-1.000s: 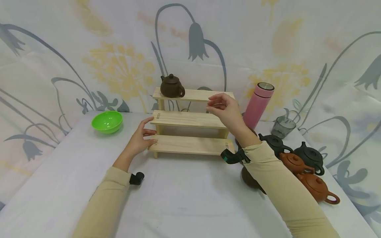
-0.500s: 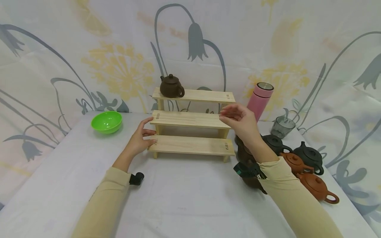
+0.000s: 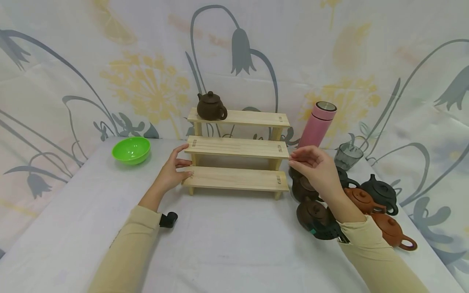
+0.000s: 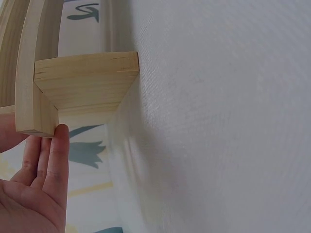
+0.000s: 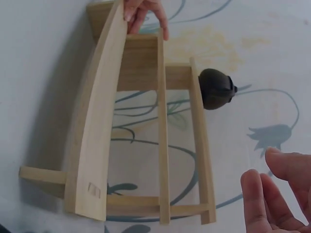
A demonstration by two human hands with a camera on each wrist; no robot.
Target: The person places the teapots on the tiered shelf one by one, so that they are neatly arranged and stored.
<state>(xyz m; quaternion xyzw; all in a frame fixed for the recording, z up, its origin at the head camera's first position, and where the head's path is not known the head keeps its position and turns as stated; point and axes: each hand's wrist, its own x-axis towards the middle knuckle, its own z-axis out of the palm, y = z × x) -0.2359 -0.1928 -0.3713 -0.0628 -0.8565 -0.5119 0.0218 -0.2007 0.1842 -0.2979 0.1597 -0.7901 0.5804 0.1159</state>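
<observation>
A three-tier wooden display shelf (image 3: 234, 179) stands mid-table, with a dark brown teapot (image 3: 211, 106) on the left of its top tier. My left hand (image 3: 169, 173) holds the shelf's left end, thumb on the bottom tier and index finger at the middle one. The left wrist view shows that hand's fingers (image 4: 56, 160) against the plank's end. Near the middle tier's right end is my right hand (image 3: 316, 169), fingers loosely bent and nothing between them. Beneath and beside it sit several teapots: dark brown (image 3: 311, 213), black (image 3: 380, 193) and reddish-brown (image 3: 392, 230), partly hidden by the arm.
A pink thermos (image 3: 317, 125) stands behind my right hand, with a clear glass (image 3: 348, 156) to its right. Over on the left sits a green bowl (image 3: 131, 150). A flower-patterned cloth (image 3: 146, 49) hangs behind the white-covered table (image 3: 227, 244).
My right hand has moved right and down, from before the top tier to beside the middle tier's right end. The left hand, shelf and teapot on it look unmoved.
</observation>
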